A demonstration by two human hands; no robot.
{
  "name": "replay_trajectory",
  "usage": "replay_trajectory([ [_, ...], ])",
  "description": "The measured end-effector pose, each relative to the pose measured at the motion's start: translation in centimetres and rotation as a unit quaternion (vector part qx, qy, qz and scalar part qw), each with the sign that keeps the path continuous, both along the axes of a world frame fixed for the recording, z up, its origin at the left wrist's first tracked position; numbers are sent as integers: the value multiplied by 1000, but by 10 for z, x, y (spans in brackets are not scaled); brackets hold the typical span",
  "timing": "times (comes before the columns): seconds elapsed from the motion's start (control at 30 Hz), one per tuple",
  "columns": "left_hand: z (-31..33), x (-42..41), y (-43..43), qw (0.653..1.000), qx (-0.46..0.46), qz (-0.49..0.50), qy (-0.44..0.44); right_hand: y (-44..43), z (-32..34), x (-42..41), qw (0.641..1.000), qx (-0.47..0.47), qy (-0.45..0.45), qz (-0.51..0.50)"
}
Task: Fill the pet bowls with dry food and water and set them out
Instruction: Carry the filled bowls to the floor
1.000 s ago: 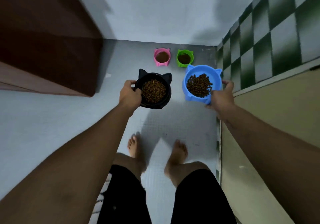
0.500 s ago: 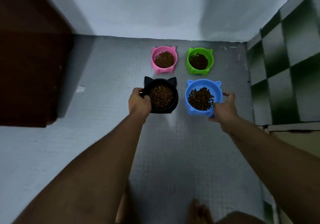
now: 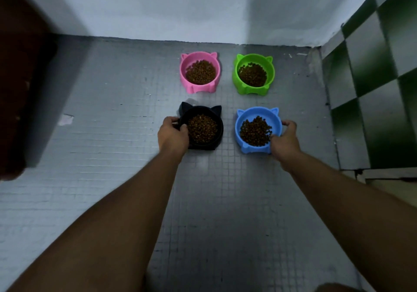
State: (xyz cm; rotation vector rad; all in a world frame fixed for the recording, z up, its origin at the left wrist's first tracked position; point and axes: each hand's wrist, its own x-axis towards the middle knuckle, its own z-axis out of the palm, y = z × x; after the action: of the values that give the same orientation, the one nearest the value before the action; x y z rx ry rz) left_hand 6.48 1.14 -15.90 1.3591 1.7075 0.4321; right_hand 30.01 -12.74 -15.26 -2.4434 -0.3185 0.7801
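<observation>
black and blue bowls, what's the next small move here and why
Probably release both and draw the hands back. The black bowl and blue bowl look set down on the floor, filled with dry food and squared up with the pink bowl and green bowl, while the left hand and right hand grip their rims.

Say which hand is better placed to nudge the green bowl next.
Right, probably. The right hand grips the blue bowl, nearest the green bowl; the left hand grips the black bowl, in line with the pink bowl.
</observation>
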Motion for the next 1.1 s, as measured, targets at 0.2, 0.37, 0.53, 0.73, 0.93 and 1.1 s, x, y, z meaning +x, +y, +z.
replay_trajectory([
  [0.2, 4, 2, 3, 997, 2, -9, 72, -3, -10, 6, 999, -31, -37, 17],
  [0.37, 6, 2, 4, 995, -8, -20, 100, 0, -14, 6, 998, -42, -38, 11],
  [0.53, 8, 3, 1, 994, -23, -31, 101, -1, -13, 4, 999, -31, -37, -11],
  [0.73, 50, 3, 6, 993, 1, -60, 102, -5, 27, 0, 998, -23, -54, 19],
  [0.93, 167, -6, -13, 987, 20, -148, 61, -4, 147, -22, 994, 12, -47, 95],
  [1.1, 304, -26, -41, 977, 18, -200, 70, -11, 283, -49, 989, 34, -22, 139],
])
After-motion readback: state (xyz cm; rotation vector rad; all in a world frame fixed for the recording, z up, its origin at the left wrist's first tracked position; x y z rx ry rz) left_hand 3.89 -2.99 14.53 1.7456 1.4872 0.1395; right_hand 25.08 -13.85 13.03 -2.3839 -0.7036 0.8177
